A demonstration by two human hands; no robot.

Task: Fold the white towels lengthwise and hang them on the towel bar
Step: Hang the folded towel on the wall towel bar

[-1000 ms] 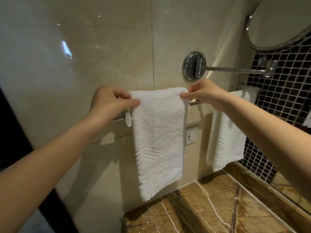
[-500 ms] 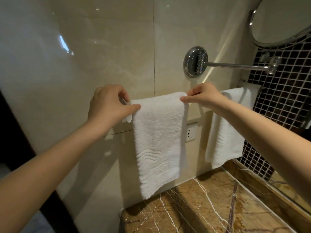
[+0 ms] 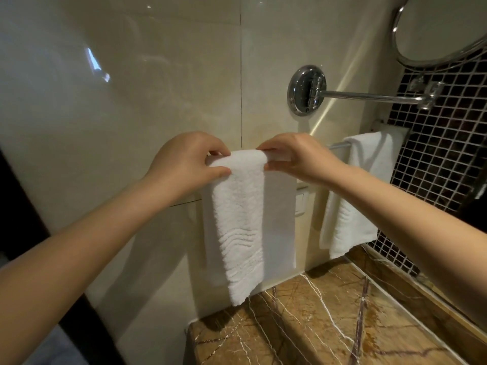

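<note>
A white towel hangs over the towel bar on the beige tiled wall, bunched narrow at the top, its back layer showing wider behind. My left hand pinches the towel's top left edge between thumb and fingers. At the top right edge my right hand pinches it the same way. The two hands are close together at the bar. A second white towel hangs folded over the bar further right. Most of the bar is hidden by hands and towels.
A chrome wall mount with a swing arm carries a round mirror above the bar. Dark mosaic tiles cover the right wall. A brown marble counter lies below the towels. A wall socket sits behind the towel.
My hands have moved toward each other along the bar, gathering the towel's top from wide to narrow. The camera has shifted slightly.
</note>
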